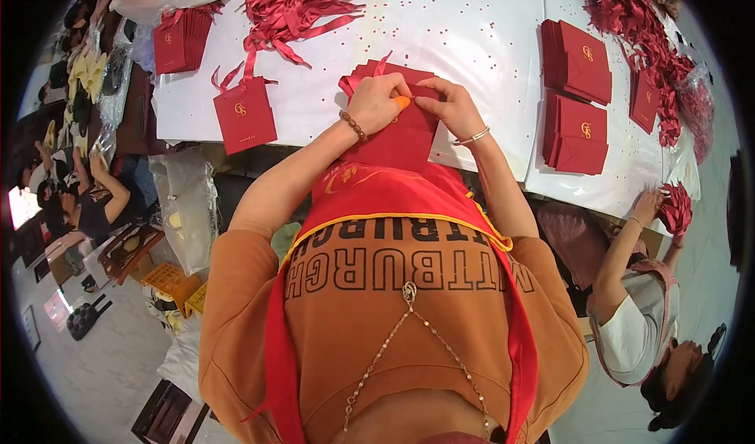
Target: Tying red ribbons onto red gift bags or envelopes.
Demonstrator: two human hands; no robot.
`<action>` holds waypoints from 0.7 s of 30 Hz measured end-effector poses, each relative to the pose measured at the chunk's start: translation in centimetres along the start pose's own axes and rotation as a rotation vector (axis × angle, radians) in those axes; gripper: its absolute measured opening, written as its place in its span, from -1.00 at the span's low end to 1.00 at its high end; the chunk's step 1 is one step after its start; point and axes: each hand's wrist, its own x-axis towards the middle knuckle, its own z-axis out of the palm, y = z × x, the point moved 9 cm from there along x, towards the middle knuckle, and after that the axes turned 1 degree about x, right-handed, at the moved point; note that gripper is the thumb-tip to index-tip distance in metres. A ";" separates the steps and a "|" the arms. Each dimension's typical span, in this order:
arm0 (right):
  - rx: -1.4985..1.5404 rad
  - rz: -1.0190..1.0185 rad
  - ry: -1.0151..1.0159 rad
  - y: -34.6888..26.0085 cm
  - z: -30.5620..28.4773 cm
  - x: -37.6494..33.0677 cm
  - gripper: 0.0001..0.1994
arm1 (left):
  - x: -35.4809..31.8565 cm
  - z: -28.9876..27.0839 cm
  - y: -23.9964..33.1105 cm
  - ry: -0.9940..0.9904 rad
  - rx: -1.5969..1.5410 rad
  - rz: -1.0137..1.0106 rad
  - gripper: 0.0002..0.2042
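Observation:
A small red paper gift bag (pixel 401 147) with gold print lies at the table's front edge, close against my apron. Over its upper part my left hand (pixel 381 104) is closed in a pinch, an orange cover on one fingertip. My right hand (pixel 454 112) pinches the bag from the right, its fingertips almost meeting the left ones. What lies between the fingertips is too small to make out. More red bags (pixel 405 73) lie just beyond my hands. A red ribbon (pixel 382 65) sticks up behind the left hand.
Left on the white table (pixel 472 19) are a ribboned bag (pixel 244 115), a bag stack (pixel 182 41) and a heap of red ribbons (pixel 299 11). Bag stacks (pixel 576 58) stand at right. Another person (pixel 641 310) at the right edge handles red ribbons (pixel 675 208); more people sit far left.

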 end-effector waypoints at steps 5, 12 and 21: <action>0.055 0.013 -0.011 0.7 -0.2 0.1 -0.66 | -0.3 -0.3 -0.1 0.147 -0.055 0.109 -0.95; 0.068 0.045 -0.024 0.2 -0.1 0.0 -0.68 | -0.8 -0.9 1.7 0.212 0.078 0.242 -0.94; -0.069 0.018 -0.002 -1.0 -0.3 -0.2 -0.69 | -1.0 -0.7 2.5 0.198 0.215 0.201 -0.93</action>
